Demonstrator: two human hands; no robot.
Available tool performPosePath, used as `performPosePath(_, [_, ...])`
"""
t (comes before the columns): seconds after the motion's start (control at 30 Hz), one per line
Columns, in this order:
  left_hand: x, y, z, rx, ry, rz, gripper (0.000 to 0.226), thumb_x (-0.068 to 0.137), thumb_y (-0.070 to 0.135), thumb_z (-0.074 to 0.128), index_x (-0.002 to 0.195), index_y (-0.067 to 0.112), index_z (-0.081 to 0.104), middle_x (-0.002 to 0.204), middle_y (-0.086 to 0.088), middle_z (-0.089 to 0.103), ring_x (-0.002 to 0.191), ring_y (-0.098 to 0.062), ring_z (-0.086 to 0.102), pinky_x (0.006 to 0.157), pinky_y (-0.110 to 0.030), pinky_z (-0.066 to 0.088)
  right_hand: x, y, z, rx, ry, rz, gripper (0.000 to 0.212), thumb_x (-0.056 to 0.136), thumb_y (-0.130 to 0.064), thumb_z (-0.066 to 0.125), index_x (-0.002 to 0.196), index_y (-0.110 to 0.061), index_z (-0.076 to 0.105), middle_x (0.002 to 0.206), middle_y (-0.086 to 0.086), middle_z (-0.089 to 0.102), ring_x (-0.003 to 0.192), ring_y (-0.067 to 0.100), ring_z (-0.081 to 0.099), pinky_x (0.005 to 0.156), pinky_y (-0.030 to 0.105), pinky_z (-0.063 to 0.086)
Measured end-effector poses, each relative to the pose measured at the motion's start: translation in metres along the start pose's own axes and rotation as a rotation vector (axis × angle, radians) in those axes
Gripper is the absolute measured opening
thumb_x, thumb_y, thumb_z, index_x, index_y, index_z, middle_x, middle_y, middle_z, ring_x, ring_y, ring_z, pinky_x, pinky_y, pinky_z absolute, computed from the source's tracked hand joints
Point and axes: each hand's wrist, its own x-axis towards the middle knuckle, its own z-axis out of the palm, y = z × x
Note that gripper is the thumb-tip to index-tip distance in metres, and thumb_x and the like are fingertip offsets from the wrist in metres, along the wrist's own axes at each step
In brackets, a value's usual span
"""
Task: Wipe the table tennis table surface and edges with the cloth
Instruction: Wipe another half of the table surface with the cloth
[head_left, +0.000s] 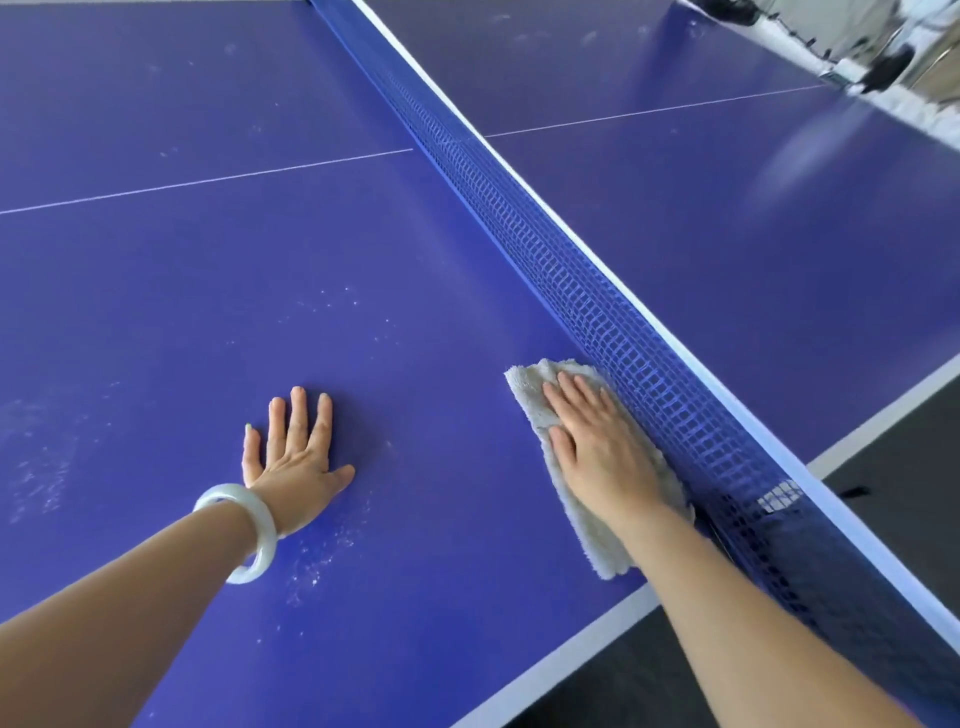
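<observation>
While the right hand (597, 441) lies flat on the cloth (589, 540), fingers straight and pressing it down rather than curled round it, the left hand (296, 457) rests palm down on the bare blue surface (208, 312), fingers spread and holding nothing. The cloth is pale and fluffy. It lies lengthwise on the near half, its right side touching the foot of the net (623, 332) and its near end close to the white edge (571, 654). The net runs diagonally from upper left to lower right, blue mesh with a white top band. A white bangle (254, 530) circles the left wrist. Whitish specks (317, 566) dot the surface near that wrist and farther left. A thin white line (208, 179) crosses both halves. Dark floor (909, 447) shows beyond the edge.
</observation>
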Motion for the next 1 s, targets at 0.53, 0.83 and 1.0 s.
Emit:
performPosePath(0.53, [-0.001,0.002,-0.002,-0.003,0.011,-0.006,0.08,0.102,0.045,0.039,0.153,0.029,-0.021,0.159,0.003,-0.033,0.145,-0.02,-0.032,0.118,-0.043,-0.015,-0.029,-0.095,0.025,0.084,0.036,0.033,0.063,0.103,-0.039,0.005,0.159,-0.01,0.002,0.167,0.008,-0.004,0.155,0.024,-0.004,0.126,0.04,-0.002])
performPosePath(0.83, [0.004,-0.002,0.005,0.04,0.042,-0.015,0.079,0.102,0.048,0.036,0.153,0.029,-0.021,0.16,0.003,-0.03,0.146,-0.021,-0.03,0.118,-0.042,-0.013,0.005,0.005,-0.003,-0.011,-0.071,0.102,0.061,0.106,-0.044,0.009,0.159,-0.018,-0.008,0.166,-0.001,-0.016,0.153,0.013,-0.015,0.126,0.036,-0.006])
performPosePath(1.0, [0.005,-0.001,0.003,0.028,0.026,-0.011,0.08,0.102,0.048,0.036,0.152,0.029,-0.023,0.159,0.002,-0.031,0.146,-0.022,-0.031,0.118,-0.043,-0.013,0.045,-0.067,0.005,0.118,-0.035,0.35,0.068,0.105,-0.041,0.023,0.159,-0.008,0.0,0.167,0.013,-0.006,0.155,0.026,-0.005,0.126,0.043,-0.004])
